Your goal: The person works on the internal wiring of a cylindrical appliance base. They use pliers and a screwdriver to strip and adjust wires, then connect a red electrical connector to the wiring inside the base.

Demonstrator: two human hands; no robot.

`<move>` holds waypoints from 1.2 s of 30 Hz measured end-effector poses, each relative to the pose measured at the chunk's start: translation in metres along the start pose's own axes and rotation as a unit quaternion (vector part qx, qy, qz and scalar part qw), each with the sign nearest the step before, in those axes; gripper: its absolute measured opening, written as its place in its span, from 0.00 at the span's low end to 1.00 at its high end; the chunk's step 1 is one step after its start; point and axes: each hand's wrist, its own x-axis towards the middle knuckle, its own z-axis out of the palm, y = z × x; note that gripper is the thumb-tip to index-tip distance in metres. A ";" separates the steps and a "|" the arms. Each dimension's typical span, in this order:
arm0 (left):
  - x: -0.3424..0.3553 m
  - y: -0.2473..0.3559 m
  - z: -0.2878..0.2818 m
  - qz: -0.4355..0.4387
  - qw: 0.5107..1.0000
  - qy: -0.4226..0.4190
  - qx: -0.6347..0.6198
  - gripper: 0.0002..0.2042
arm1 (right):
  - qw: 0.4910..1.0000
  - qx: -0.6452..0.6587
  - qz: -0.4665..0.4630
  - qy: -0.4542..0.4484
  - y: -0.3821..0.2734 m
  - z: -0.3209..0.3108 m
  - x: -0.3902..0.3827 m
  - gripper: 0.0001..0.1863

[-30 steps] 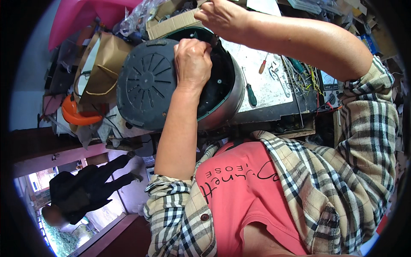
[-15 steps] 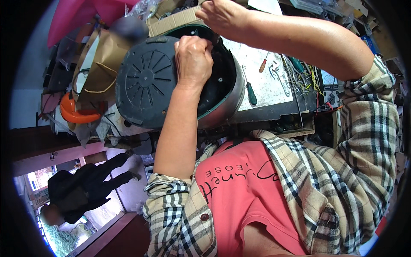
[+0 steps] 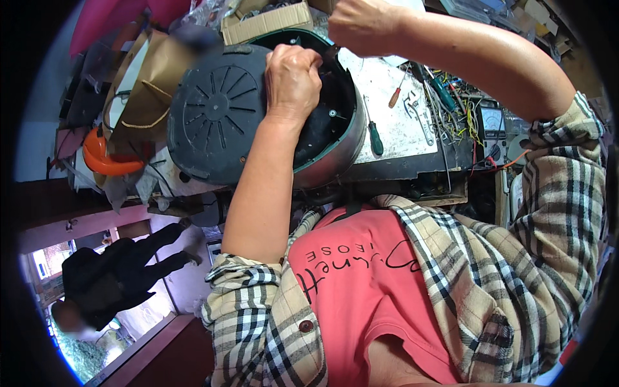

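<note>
A dark oval housing (image 3: 332,132) with a green rim and hollow interior sits on the bench, its black slotted cover (image 3: 216,106) lying over its left part. My left hand (image 3: 291,80) is curled over the cover's right edge, knuckles up. My right hand (image 3: 367,29) is closed above the back right rim of the housing, beside a small dark piece; what it grips is hidden. To the right, a green-handled screwdriver (image 3: 375,137), an orange-handled screwdriver (image 3: 394,97) and a wrench (image 3: 425,129) lie on a white board (image 3: 400,145).
Paper bag (image 3: 148,77) and orange object (image 3: 109,155) at left; cardboard box (image 3: 264,22) behind; wires (image 3: 467,129) and analogue meter (image 3: 491,119) at right. A person (image 3: 113,277) in dark clothes stands in the background at lower left.
My right hand has moved rightward along the back of the housing, still closed. My left hand stays curled on the cover, slightly higher in the picture. The whole view has shifted slightly.
</note>
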 end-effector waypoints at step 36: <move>-0.005 -0.001 0.012 0.007 1.000 0.020 -0.016 0.05 | 0.981 -0.069 -0.111 -0.141 -0.004 -0.072 0.019 0.08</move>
